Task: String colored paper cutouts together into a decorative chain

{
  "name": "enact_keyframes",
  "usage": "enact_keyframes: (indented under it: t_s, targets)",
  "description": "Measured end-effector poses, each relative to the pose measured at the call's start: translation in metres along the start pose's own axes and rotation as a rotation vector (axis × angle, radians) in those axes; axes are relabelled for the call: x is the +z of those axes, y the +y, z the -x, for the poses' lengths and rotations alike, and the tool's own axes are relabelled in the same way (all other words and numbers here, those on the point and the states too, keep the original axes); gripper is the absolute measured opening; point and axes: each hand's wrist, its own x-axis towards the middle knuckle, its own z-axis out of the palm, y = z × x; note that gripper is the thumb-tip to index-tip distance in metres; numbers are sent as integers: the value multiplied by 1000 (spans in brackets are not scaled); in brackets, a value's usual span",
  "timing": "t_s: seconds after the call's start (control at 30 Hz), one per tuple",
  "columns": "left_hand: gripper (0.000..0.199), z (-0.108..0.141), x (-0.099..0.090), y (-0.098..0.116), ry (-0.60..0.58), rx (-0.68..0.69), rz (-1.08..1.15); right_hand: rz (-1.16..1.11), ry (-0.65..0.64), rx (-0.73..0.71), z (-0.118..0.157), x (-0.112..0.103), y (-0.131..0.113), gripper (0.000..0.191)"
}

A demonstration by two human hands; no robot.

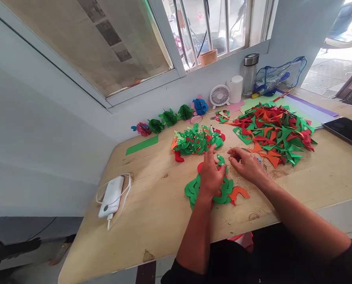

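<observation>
My left hand (212,175) is over a loose pile of curved green paper cutouts (192,189) near the table's front. Its thumb presses on a curved green paper cutout (221,159) with small pale spots, and the other fingers are bent beside it. To the right, my right hand (247,163) hovers with thumb and fingertips close together; anything between them is too small to make out. A small grey-blue object (259,159) is partly hidden behind that hand. An orange curved cutout (239,192) lies at the pile's right edge, with red pieces among the green.
Behind my hands lies a heap of green and red cutouts (196,140). Paper scraps (276,134) are piled at right, near a phone (346,132). Paper ornaments (168,117), a fan (220,96) and a bottle (249,75) line the wall. A power bank (112,195) lies left.
</observation>
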Motion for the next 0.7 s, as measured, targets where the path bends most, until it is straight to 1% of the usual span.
enact_keyframes:
  t_s: [0.03,0.1,0.27,0.4,0.57,0.7]
  targets:
    - [65,2,1,1,-29,23,-37,7,-2,-1,0,0,0,20]
    - [66,5,4,2,-42,51,-20,22,-6,1,0,0,1,20]
    - [63,8,6,-2,-3,17,190,33,5,-10,0,1,1,20]
    - [62,6,3,-4,44,-27,238,26,11,-12,1,1,1,20]
    - [67,2,-1,-2,92,-66,276,19,12,-22,1,1,1,18]
    - [71,1,-1,2,114,-69,325,-69,3,-2,-1,5,5,19]
